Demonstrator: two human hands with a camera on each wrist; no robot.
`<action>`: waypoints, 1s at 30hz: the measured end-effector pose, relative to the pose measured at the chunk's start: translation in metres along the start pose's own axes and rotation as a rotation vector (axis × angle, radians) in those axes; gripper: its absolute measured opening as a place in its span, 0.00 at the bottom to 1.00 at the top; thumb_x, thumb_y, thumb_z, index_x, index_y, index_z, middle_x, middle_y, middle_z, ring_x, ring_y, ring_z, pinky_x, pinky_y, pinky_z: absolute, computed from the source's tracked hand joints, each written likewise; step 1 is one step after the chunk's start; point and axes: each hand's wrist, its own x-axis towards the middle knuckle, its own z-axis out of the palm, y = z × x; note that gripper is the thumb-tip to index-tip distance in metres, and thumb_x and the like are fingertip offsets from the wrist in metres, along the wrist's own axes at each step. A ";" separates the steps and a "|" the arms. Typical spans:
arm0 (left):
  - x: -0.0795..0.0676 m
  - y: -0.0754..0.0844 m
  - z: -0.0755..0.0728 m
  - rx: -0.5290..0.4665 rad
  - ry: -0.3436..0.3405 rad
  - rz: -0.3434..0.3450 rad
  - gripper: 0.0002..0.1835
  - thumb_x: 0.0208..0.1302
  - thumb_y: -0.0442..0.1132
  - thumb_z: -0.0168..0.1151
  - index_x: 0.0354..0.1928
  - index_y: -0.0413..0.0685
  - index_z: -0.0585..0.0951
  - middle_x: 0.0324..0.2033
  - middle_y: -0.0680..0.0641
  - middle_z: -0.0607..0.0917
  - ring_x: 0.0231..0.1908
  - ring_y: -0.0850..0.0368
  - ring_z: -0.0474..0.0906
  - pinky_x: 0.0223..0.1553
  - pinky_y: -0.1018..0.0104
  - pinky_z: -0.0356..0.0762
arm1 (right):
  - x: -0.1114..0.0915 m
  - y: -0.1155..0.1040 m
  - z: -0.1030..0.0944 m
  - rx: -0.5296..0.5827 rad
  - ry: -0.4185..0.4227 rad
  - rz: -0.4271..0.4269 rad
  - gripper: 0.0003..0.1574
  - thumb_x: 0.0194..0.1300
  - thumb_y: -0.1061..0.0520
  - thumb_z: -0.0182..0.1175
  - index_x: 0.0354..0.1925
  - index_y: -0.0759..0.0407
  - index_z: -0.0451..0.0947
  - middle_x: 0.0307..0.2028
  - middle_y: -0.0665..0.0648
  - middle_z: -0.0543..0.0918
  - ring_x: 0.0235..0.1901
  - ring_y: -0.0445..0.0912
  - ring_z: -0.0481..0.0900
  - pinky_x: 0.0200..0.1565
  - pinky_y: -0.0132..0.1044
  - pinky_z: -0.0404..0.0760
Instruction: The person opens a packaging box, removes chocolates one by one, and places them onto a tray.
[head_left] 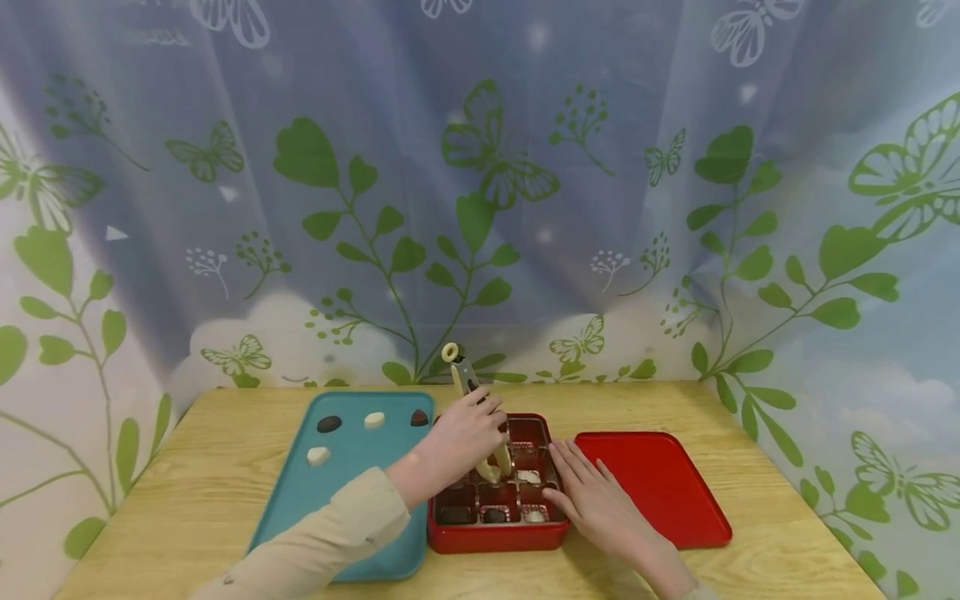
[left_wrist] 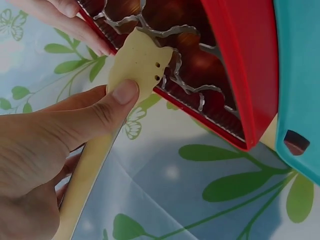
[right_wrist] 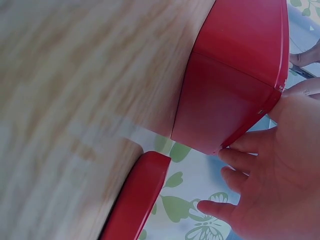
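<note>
My left hand (head_left: 467, 433) grips a pair of tongs (left_wrist: 140, 62) with cream, cat-shaped ends, the thumb pressing one arm. The tong ends reach down into a red box (head_left: 498, 538) fitted with a divided insert; whether they hold anything is hidden. Inside the near compartments sit a dark chocolate (head_left: 494, 516) and a whitish chocolate (head_left: 534, 517); another whitish piece (head_left: 528, 477) lies one row behind. With extended fingers, my right hand (head_left: 606, 507) touches the box's right side, and the right wrist view shows its fingertips along the box edge.
Left of the box lies a teal tray (head_left: 352, 492) bearing a dark round chocolate (head_left: 328, 424), two white chocolates (head_left: 374, 420) and a brown one (head_left: 419, 418). To the right, a red lid (head_left: 656, 487) lies on the wooden table (head_left: 202, 467). A patterned curtain (head_left: 420, 208) hangs behind.
</note>
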 end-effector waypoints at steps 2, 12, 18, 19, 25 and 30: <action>0.000 -0.001 -0.002 0.002 -0.008 -0.002 0.12 0.62 0.46 0.72 0.47 0.73 0.88 0.50 0.64 0.85 0.60 0.61 0.75 0.68 0.62 0.66 | 0.000 0.000 0.000 -0.002 0.001 -0.001 0.45 0.78 0.36 0.46 0.79 0.62 0.54 0.78 0.64 0.56 0.77 0.58 0.52 0.72 0.66 0.55; -0.002 -0.007 0.000 -0.022 -0.002 -0.015 0.17 0.62 0.45 0.71 0.50 0.78 0.87 0.49 0.64 0.86 0.59 0.61 0.75 0.65 0.63 0.68 | 0.000 -0.002 0.000 0.001 -0.012 -0.001 0.45 0.78 0.36 0.47 0.79 0.62 0.54 0.78 0.64 0.56 0.78 0.58 0.52 0.72 0.66 0.55; 0.005 0.002 -0.004 0.054 -0.010 0.039 0.10 0.63 0.48 0.72 0.44 0.75 0.89 0.51 0.65 0.85 0.62 0.61 0.74 0.70 0.61 0.64 | -0.001 -0.002 -0.001 0.002 0.003 -0.001 0.44 0.78 0.37 0.47 0.78 0.62 0.56 0.77 0.64 0.57 0.77 0.59 0.53 0.71 0.67 0.55; 0.007 0.005 -0.005 0.068 -0.018 0.052 0.08 0.63 0.48 0.71 0.42 0.75 0.89 0.51 0.65 0.85 0.62 0.62 0.74 0.70 0.61 0.63 | -0.001 -0.002 -0.001 0.000 0.008 -0.003 0.44 0.78 0.37 0.47 0.78 0.62 0.56 0.77 0.64 0.57 0.77 0.59 0.53 0.71 0.67 0.56; 0.011 0.012 -0.001 0.094 -0.048 0.079 0.06 0.65 0.48 0.70 0.41 0.73 0.89 0.53 0.66 0.85 0.65 0.62 0.71 0.72 0.62 0.61 | -0.001 -0.003 -0.002 -0.010 0.010 0.001 0.44 0.79 0.38 0.48 0.78 0.62 0.56 0.77 0.64 0.57 0.77 0.59 0.53 0.71 0.66 0.56; 0.002 0.002 0.005 0.039 0.000 0.044 0.13 0.61 0.47 0.72 0.48 0.75 0.88 0.52 0.64 0.85 0.62 0.60 0.74 0.69 0.60 0.64 | -0.001 -0.003 -0.003 -0.007 0.012 -0.002 0.44 0.78 0.38 0.48 0.78 0.63 0.56 0.77 0.64 0.58 0.77 0.59 0.54 0.71 0.67 0.56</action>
